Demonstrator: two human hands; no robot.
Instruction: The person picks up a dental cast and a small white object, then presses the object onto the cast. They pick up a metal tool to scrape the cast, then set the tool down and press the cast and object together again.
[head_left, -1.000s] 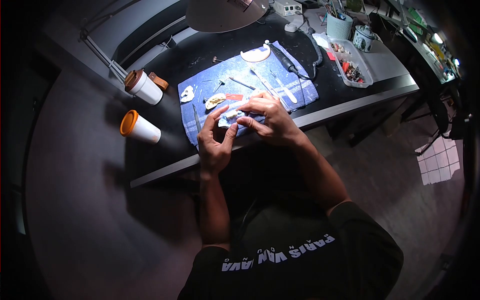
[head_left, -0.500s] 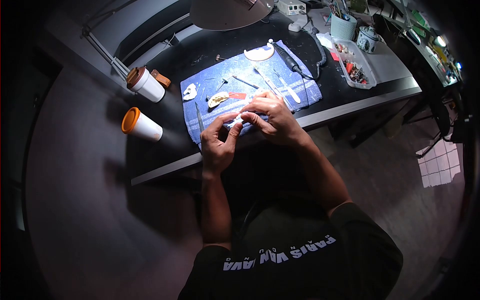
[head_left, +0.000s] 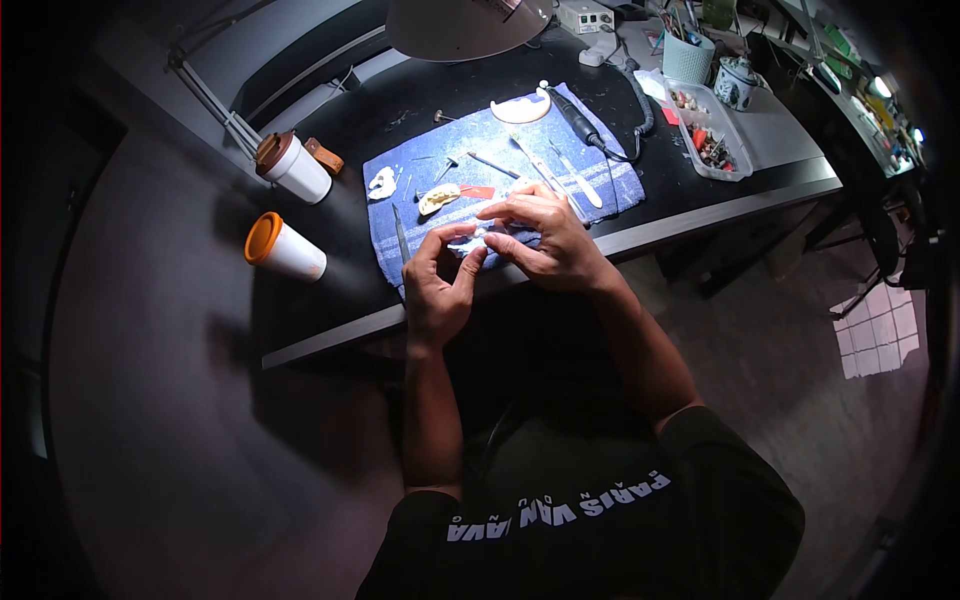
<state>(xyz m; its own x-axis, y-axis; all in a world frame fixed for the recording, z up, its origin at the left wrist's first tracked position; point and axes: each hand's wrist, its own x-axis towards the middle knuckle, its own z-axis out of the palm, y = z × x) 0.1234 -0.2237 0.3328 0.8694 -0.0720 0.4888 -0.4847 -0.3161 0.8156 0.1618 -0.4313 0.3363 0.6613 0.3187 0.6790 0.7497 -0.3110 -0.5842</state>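
My left hand [head_left: 437, 285] and my right hand [head_left: 541, 237] meet over the near edge of a blue towel [head_left: 610, 180] on a black bench. Between the fingertips of both hands sits a small pale piece [head_left: 476, 238]; the fingers hide most of it. A cream dental cast [head_left: 437, 197] with a red strip beside it lies just beyond my left hand. A white cast piece [head_left: 380, 183] rests near the towel's left edge.
Metal hand tools [head_left: 545, 170] and a black handpiece [head_left: 577, 113] with its cable lie on the towel. Two white cups with orange lids [head_left: 283, 248] stand left of it. A clear tray of small parts [head_left: 706, 130] is at the right, a lamp shade [head_left: 455, 25] overhead.
The fingertips of both hands have closed together on the small pale piece. The view has shifted slightly.
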